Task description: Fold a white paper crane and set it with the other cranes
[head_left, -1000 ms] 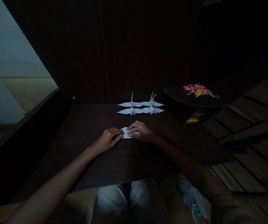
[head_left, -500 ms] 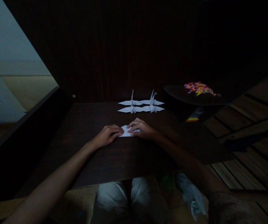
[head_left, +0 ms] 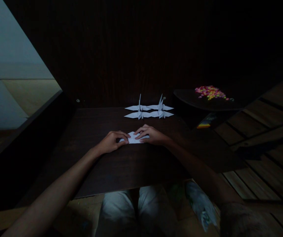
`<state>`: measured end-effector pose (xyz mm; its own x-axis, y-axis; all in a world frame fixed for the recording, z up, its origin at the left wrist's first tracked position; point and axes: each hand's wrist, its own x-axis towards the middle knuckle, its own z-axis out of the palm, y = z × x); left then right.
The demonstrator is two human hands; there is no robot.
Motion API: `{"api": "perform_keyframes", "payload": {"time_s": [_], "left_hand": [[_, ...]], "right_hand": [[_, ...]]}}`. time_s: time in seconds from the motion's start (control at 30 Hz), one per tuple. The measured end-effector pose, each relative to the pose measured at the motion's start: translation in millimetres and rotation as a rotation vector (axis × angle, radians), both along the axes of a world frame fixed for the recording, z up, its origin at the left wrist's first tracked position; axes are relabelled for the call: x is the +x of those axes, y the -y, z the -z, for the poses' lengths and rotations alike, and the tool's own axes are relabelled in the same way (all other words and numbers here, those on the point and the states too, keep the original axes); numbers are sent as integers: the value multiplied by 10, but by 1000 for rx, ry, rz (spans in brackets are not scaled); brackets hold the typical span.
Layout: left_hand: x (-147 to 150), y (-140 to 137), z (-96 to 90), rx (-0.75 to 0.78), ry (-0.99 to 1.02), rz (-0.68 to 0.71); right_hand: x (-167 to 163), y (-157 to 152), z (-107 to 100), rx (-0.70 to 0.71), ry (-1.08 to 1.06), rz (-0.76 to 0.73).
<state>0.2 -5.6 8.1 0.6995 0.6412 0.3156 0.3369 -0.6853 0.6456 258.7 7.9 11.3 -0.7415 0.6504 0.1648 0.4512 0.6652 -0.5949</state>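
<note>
A small sheet of white folded paper (head_left: 133, 139) lies on the dark tabletop in front of me, with a peak at its far edge. My left hand (head_left: 113, 141) grips its left end, thumb and fingers pinching the paper. On the right side, my right hand (head_left: 152, 135) has its fingers pressed on the paper, the thumb along the near edge. Both hands cover parts of the folds. Beyond them stand several white origami cranes (head_left: 160, 114), grouped wing to wing near the back panel.
A rounded dark shelf (head_left: 185, 97) at the right bears a heap of small colourful pieces (head_left: 210, 92). Below it shows a packet with a yellow stripe (head_left: 203, 125). A raised side board (head_left: 25, 131) bounds the table at left. A plastic bag (head_left: 201, 204) lies below the front edge.
My hands have drawn slightly apart, and more of the paper shows between and beneath them, its left end included. The cranes have stayed in place.
</note>
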Motion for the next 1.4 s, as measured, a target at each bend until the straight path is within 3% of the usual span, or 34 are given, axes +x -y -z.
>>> {"api": "perform_keyframes", "payload": {"time_s": [0.53, 0.9, 1.4], "left_hand": [[-40, -60, -48, -117, 19, 49], [-47, -8, -25, 0, -52, 44], [80, 47, -31, 16, -24, -36]], "right_hand": [[-16, 18, -31, -21, -13, 13], [-15, 27, -22, 16, -25, 17], [-27, 43, -16, -4, -39, 53]]}}
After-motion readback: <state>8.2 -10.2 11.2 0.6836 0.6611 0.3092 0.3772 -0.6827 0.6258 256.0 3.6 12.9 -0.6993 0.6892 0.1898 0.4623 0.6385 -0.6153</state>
